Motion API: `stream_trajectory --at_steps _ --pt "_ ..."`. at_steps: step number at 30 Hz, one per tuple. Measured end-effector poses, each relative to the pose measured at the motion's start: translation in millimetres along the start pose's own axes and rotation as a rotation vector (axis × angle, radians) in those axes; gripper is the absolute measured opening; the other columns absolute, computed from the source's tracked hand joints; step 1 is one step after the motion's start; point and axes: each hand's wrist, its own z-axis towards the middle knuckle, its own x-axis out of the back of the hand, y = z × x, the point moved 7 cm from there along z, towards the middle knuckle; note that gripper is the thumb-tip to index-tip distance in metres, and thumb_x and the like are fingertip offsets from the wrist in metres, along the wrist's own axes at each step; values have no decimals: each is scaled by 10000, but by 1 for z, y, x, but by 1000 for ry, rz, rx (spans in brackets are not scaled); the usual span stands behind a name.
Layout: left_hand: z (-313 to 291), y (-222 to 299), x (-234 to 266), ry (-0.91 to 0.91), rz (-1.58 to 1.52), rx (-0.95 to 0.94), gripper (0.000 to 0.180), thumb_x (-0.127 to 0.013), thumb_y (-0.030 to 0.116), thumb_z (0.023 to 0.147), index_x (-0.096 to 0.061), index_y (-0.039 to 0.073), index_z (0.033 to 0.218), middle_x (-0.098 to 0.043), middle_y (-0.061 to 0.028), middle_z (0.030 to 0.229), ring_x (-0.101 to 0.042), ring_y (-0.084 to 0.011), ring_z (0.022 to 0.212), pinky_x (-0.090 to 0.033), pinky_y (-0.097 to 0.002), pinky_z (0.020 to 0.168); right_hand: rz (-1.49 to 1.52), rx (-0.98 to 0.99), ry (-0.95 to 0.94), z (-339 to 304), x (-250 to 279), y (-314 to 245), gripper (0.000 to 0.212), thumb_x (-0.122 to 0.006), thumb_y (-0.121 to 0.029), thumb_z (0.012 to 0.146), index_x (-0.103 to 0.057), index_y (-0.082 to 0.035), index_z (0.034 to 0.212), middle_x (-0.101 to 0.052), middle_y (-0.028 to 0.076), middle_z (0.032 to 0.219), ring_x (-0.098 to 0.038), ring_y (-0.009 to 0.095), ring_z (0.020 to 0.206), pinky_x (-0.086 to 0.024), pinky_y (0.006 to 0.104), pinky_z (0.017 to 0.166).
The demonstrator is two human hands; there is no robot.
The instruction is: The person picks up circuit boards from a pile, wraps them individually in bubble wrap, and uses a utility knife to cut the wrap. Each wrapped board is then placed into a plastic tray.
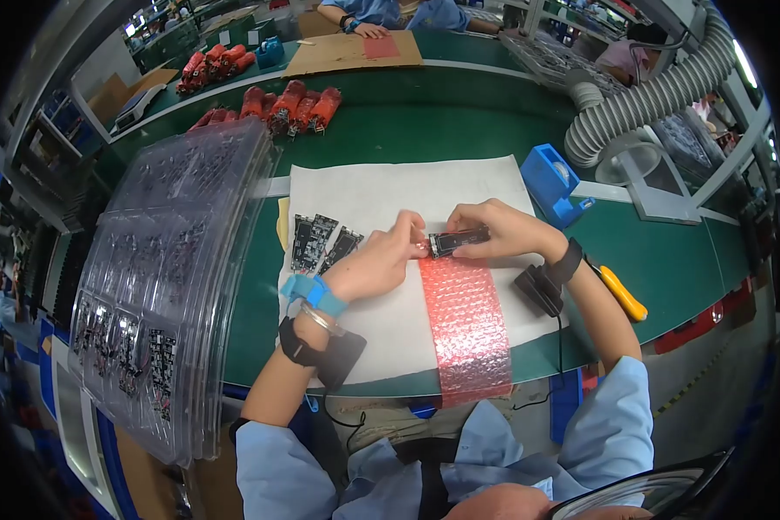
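A dark circuit board (458,242) lies across the far end of a red bubble wrap strip (466,334), with my right hand (510,230) closed round its right end. At the board's left end, the fingers of my left hand (381,258) are pinched together on the far corner of the bubble wrap. The strip runs toward me and hangs over the near table edge. Several more circuit boards (312,243) lie on the white mat (364,186), left of my left hand and partly hidden by it.
Clear plastic trays (160,286) of boards are stacked at the left. Red-wrapped bundles (296,108) lie behind. A blue tape dispenser (550,182), an extraction hose (659,87) and a yellow-handled tool (622,293) stand to the right. Across the bench sits a person (373,30).
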Motion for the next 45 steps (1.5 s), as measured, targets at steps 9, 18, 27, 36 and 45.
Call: stream_trajectory --at_steps 9,18,27,36,45 --pt "14 -24 6 166 -401 117 244 -493 26 943 -358 26 1146 -538 -149 1132 -638 -194 982 -498 -306 834 -80 39 129 1 -8 -5 265 -746 -159 761 -663 3 953 -658 115 891 -644 240 832 -515 324 812" --pt "25 -17 3 269 -24 -63 238 -707 161 832 -615 -11 970 -598 -124 942 -615 -195 830 -509 -295 750 -77 121 223 -5 -11 2 286 -766 -190 760 -683 0 956 -638 119 881 -627 248 826 -510 328 780" --pt "42 -18 4 22 -18 187 254 -728 158 811 -643 -28 961 -646 -91 837 -613 -138 785 -503 -263 698 -23 -72 100 -12 12 32 352 -747 -237 800 -699 -32 1081 -675 124 987 -628 204 839 -503 316 803" --pt "46 -8 -5 -37 176 63 280 -696 171 784 -553 -22 927 -614 -162 885 -607 -297 871 -489 -376 774 -64 -131 -4 -15 6 24 286 -739 -201 794 -693 -17 1009 -668 117 892 -631 201 771 -505 305 745" --pt "18 29 -14 100 443 -321 253 -660 110 803 -458 27 930 -508 -152 917 -505 -330 891 -433 -392 808 -230 100 212 -43 -4 -21 192 -683 -99 809 -566 -4 928 -570 113 912 -618 251 818 -508 337 726"
